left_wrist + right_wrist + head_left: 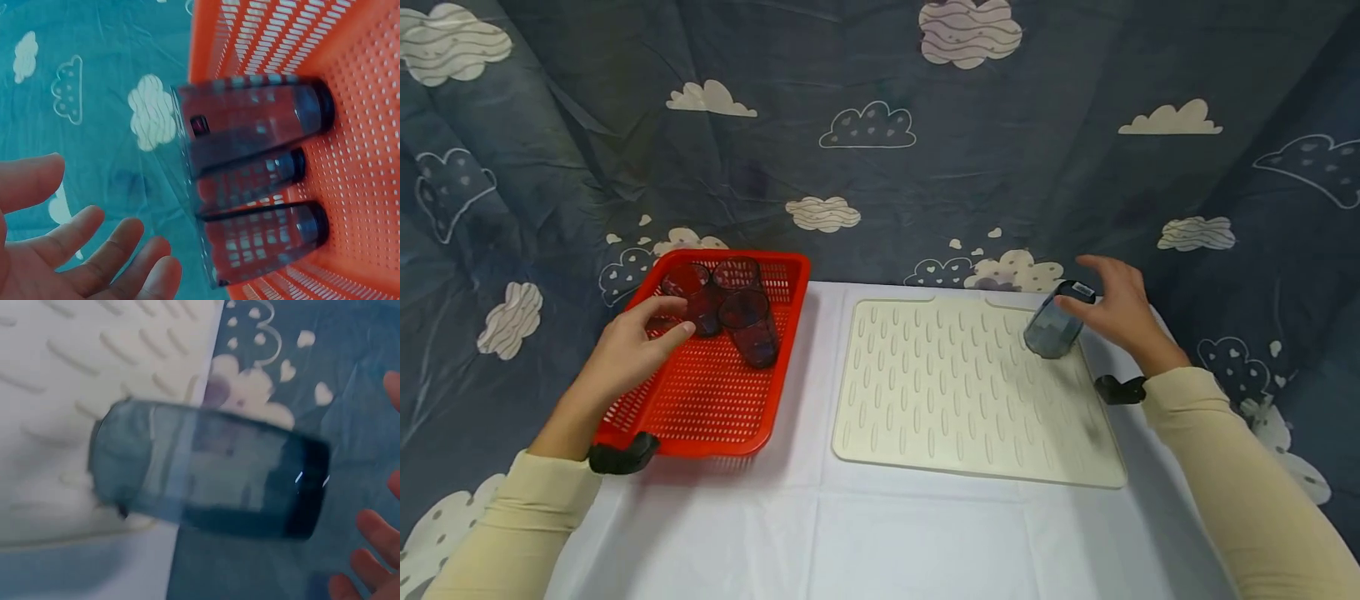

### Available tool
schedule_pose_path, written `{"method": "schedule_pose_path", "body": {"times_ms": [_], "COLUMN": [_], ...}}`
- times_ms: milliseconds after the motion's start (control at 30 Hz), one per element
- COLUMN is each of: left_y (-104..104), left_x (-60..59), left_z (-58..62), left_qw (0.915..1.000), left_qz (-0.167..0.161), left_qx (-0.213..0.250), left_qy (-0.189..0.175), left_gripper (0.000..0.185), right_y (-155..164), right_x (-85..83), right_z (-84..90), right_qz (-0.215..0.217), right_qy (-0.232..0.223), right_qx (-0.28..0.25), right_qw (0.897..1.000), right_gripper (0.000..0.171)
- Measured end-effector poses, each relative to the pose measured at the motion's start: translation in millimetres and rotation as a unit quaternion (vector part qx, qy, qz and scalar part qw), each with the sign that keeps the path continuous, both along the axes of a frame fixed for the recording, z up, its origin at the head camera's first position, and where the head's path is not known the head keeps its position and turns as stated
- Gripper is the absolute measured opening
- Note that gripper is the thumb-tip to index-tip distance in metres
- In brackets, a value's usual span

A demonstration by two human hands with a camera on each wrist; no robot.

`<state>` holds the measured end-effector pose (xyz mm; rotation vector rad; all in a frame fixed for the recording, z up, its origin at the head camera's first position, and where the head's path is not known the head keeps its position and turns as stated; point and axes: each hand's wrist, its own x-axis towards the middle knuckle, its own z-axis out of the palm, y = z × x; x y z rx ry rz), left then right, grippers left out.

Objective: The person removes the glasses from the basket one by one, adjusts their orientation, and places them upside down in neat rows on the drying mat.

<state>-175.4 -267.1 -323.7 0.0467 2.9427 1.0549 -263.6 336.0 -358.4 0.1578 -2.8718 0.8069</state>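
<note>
An upside-down dark glass [1054, 323] stands with its rim on the back right corner of the cream ribbed mat [955, 392]. My right hand [1116, 304] is beside the base of this glass, fingers spread; in the right wrist view a gap shows between the fingers and the glass [212, 472]. On the left, a red plastic basket [715, 425] holds three tinted glasses [748, 329] grouped at its back, rims up. Over the basket's left side hovers my left hand [636, 342], thumb and fingers apart and holding nothing, near the glasses [256, 125].
A white cloth [917, 533] covers the table under the basket and mat. Close behind them hangs a dark blue curtain [865, 200] with cloud prints, which also runs along both sides. A strip of white cloth separates basket and mat.
</note>
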Motion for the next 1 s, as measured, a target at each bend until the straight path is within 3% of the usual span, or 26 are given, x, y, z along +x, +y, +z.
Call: {"method": "schedule_pose_path", "body": {"times_ms": [200, 367, 533, 733, 1000], "left_y": [-4, -2, 5, 16, 23], "left_x": [-13.8, -25.1, -35.3, -46.6, -56.1], "left_z": [-1.1, -2.2, -5.6, -14.0, -17.7], "left_qw": [0.9997, 0.9989, 0.9974, 0.9961, 0.9946], "left_qz": [0.006, -0.013, -0.027, -0.040, -0.042], "left_qx": [-0.008, -0.021, -0.034, -0.041, -0.059], "left_qy": [-0.022, -0.040, -0.058, -0.066, -0.074], "left_gripper": [0.057, 0.062, 0.066, 0.070, 0.078], "right_y": [-26, -46, -62, -74, -88], "right_x": [9.0, 17.2, 27.7, 38.6, 47.7], "right_z": [8.7, 14.1, 18.7, 8.9, -3.6], "right_qz": [0.014, 0.025, 0.039, 0.095, 0.119], "right_qy": [0.051, 0.068, 0.009, -0.055, -0.117], "right_qx": [-0.015, -0.049, -0.145, -0.254, -0.316], "right_qw": [0.999, 0.996, 0.989, 0.961, 0.934], "right_gripper": [0.067, 0.059, 0.056, 0.052, 0.051]}}
